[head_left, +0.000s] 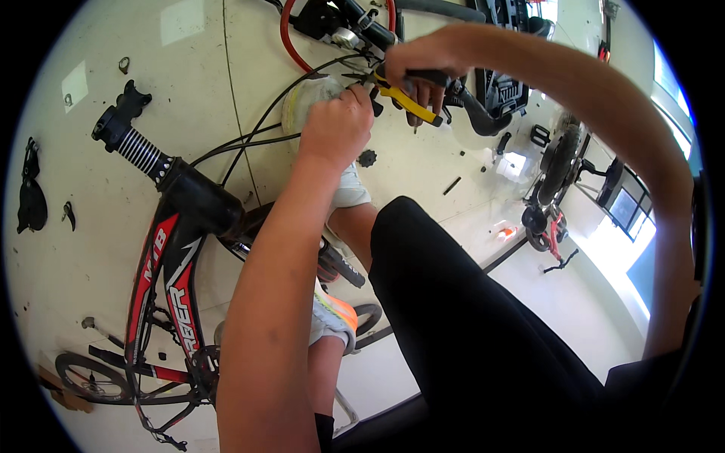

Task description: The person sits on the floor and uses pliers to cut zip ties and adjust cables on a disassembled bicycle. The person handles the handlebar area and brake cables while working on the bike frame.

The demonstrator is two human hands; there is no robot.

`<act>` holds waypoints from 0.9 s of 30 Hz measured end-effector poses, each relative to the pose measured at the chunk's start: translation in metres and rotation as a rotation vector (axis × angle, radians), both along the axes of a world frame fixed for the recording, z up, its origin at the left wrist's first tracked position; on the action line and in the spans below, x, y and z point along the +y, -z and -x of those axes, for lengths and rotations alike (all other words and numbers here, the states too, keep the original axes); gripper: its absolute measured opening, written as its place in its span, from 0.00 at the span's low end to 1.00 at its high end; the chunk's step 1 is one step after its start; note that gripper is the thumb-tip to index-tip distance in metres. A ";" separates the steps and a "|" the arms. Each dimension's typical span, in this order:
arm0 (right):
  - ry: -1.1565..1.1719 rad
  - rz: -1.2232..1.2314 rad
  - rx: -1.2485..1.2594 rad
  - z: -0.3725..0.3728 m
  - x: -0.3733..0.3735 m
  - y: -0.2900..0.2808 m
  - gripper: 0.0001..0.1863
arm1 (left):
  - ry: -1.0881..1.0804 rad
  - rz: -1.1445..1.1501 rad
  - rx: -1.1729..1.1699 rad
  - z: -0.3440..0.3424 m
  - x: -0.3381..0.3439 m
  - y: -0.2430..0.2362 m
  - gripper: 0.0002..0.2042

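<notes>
Left hand (337, 124) hides own grip; red hoop (285, 34) cut off above.

From left hand (337, 124): passage at 4 o'clock, over tiled floor (419, 162) dotted with a toothed disc (367, 158) and loose bits. Right hand (423, 72) and pliers (411, 104) fill 2, handlebar grip (487, 119) stands at 3, knee (400, 219) rises at 5. Bicycle head tube (202, 198) obstructs 8, black cables (279, 140) bar 9, shoe (300, 104) blocks 10.

Noted black tyre (560, 162). Found black pedal (540, 136) near upper end of tyre. Observed thin black rod (451, 186) well left of tyre.
</notes>
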State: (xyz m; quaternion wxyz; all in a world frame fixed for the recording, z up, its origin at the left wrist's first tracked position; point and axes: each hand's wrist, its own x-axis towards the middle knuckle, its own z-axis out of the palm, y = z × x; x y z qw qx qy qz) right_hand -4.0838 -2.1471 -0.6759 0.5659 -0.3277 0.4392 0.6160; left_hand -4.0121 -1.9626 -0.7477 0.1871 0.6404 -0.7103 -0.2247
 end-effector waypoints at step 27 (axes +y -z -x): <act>-0.009 0.347 -0.189 0.021 0.039 0.012 0.14 | -0.127 -0.122 0.212 -0.003 -0.004 0.003 0.02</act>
